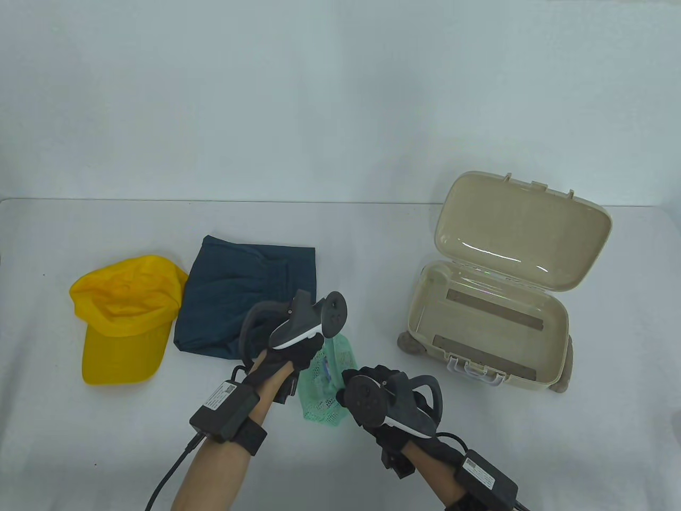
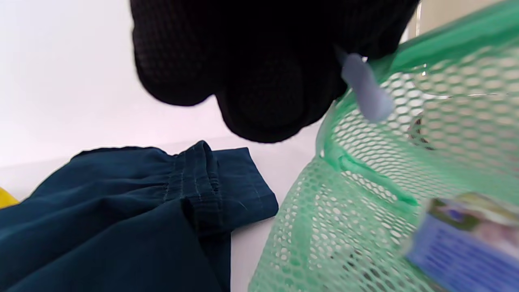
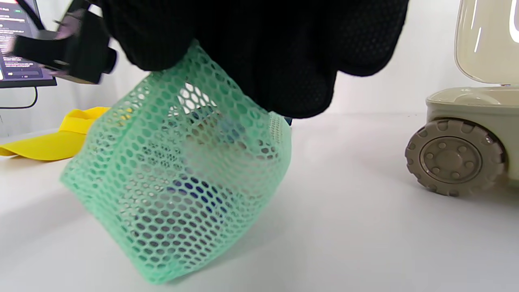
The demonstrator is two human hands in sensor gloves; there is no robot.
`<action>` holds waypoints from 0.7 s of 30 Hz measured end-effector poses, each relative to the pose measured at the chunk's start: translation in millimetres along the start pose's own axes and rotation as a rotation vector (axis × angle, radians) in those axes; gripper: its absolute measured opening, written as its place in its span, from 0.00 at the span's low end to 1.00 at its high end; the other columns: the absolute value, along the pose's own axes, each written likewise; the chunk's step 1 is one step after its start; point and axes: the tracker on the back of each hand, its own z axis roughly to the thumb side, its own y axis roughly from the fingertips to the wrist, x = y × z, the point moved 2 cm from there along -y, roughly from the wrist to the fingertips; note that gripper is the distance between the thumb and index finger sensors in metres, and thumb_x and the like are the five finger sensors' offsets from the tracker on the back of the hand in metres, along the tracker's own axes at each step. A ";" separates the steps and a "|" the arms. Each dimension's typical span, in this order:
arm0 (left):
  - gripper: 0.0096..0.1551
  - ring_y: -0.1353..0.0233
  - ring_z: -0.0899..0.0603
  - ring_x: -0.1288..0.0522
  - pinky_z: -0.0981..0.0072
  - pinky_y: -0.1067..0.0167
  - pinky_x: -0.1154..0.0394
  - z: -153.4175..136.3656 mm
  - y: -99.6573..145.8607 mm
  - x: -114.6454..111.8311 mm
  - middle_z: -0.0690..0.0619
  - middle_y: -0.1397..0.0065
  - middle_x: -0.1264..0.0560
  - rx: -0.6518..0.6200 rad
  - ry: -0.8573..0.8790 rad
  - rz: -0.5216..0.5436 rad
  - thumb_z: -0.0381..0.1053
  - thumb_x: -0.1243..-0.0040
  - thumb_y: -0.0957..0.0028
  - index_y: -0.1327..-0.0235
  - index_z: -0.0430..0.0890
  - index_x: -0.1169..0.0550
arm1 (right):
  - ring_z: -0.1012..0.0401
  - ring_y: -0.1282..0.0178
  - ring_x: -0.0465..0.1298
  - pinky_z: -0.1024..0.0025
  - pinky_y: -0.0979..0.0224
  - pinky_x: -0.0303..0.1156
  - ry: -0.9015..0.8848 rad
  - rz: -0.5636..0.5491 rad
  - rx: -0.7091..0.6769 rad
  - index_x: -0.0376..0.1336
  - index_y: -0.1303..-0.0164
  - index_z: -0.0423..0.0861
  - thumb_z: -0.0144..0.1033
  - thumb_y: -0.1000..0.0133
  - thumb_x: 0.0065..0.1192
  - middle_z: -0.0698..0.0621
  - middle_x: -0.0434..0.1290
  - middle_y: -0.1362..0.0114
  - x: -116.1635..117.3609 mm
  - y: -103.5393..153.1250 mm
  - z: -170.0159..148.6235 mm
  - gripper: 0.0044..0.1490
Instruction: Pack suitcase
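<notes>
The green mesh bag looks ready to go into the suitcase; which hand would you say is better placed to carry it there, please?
Probably the right hand: it grips the mesh bag and lies nearer the open suitcase.

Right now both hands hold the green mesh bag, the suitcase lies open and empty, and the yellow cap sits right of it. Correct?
Not quite. The table view shows the yellow cap left of the suitcase, beyond the folded blue garment. The rest stands: both hands hold the green mesh bag.

White table spans view, surface matte, soft shadows, light even and diffuse. Plain white wall beyond far edge. Right wrist view: dark monitor with lit text at far left, cable hanging below.
</notes>
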 end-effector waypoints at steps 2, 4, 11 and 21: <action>0.23 0.53 0.54 0.14 0.64 0.52 0.17 -0.7 -7.9 -3.4 0.58 0.43 0.18 0.015 -0.009 -0.005 0.54 0.45 0.48 0.39 0.54 0.22 | 0.57 0.44 0.83 0.56 0.36 0.77 0.004 0.016 -0.002 0.71 0.41 0.48 0.53 0.47 0.63 0.53 0.83 0.43 -0.3 -0.6 -0.9 0.30; 0.23 0.53 0.54 0.14 0.64 0.51 0.17 -0.5 -15.3 -7.5 0.59 0.43 0.18 0.034 -0.020 -0.012 0.54 0.45 0.48 0.39 0.55 0.22 | 0.57 0.44 0.83 0.55 0.36 0.77 0.005 0.042 -0.008 0.72 0.41 0.48 0.53 0.47 0.63 0.53 0.83 0.43 -0.4 -1.0 -2.2 0.30; 0.23 0.53 0.54 0.14 0.63 0.51 0.17 1.7 -32.9 -27.9 0.59 0.43 0.17 0.073 -0.053 -0.041 0.54 0.45 0.48 0.40 0.56 0.22 | 0.55 0.44 0.83 0.54 0.36 0.77 0.014 0.166 -0.034 0.72 0.41 0.46 0.52 0.47 0.64 0.52 0.83 0.43 0.0 -2.8 -4.6 0.30; 0.27 0.50 0.52 0.13 0.62 0.50 0.17 5.0 -28.1 -23.3 0.58 0.40 0.17 0.044 -0.061 -0.032 0.56 0.44 0.47 0.34 0.53 0.24 | 0.54 0.44 0.83 0.53 0.37 0.77 -0.050 0.252 0.034 0.72 0.40 0.46 0.52 0.46 0.63 0.50 0.83 0.42 4.9 -8.2 -22.9 0.30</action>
